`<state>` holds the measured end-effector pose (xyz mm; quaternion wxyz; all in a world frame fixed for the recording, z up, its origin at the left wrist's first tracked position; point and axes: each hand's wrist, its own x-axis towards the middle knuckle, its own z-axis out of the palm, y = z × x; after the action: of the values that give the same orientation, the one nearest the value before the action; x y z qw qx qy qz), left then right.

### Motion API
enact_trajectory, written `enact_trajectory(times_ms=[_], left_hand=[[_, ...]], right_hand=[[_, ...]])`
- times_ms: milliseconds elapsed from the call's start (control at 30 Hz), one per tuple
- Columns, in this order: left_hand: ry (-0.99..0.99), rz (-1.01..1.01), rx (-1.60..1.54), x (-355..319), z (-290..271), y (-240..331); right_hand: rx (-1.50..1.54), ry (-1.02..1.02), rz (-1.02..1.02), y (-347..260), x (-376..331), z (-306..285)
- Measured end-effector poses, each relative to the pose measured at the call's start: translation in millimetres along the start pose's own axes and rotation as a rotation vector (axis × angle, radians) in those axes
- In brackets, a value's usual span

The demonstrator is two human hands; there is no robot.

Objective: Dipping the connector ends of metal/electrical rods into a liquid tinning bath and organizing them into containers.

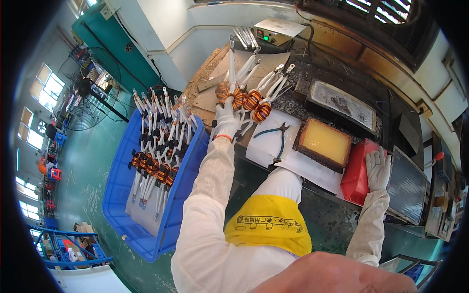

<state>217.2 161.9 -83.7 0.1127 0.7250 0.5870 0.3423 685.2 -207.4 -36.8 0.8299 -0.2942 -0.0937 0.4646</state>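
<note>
My left hand (227, 118), in a white glove, grips a row of three copper-wound coils (244, 101) with long white-sleeved leads, held over the workbench's left part. My right hand (378, 168), also gloved, rests flat with fingers apart on a red box (355, 176) at the bench's front edge. A blue bin (122, 195) to my left holds several more such coils (152, 166) laid in a row on cardboard. Blue-handled pliers (278, 139) lie on white paper between my hands.
A tray of yellow substance (325, 142) sits by the red box, with a dark metal tray (342, 103) behind it and a grey control box (273, 31) at the back. A floor fan (88, 95) stands far left. I wear a yellow apron (268, 224).
</note>
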Motion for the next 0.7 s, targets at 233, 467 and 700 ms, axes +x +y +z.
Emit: enact_trajectory(times_ms=[233,467,700], left_hand=[[-0.054,0.088,-0.108,-25.1,-18.7,-4.0],[0.018,0.168,-0.11,-67.5,-60.1,10.9],[0.067,0.289,-0.026,-108.2,-146.9,-3.3]], right_hand=[[-0.002,0.002,0.003,-0.3,0.1,-2.5],[-0.001,0.024,-0.004,1.3,0.4,2.5],[-0.034,0.057,-0.039,0.9,2.8,0.2]])
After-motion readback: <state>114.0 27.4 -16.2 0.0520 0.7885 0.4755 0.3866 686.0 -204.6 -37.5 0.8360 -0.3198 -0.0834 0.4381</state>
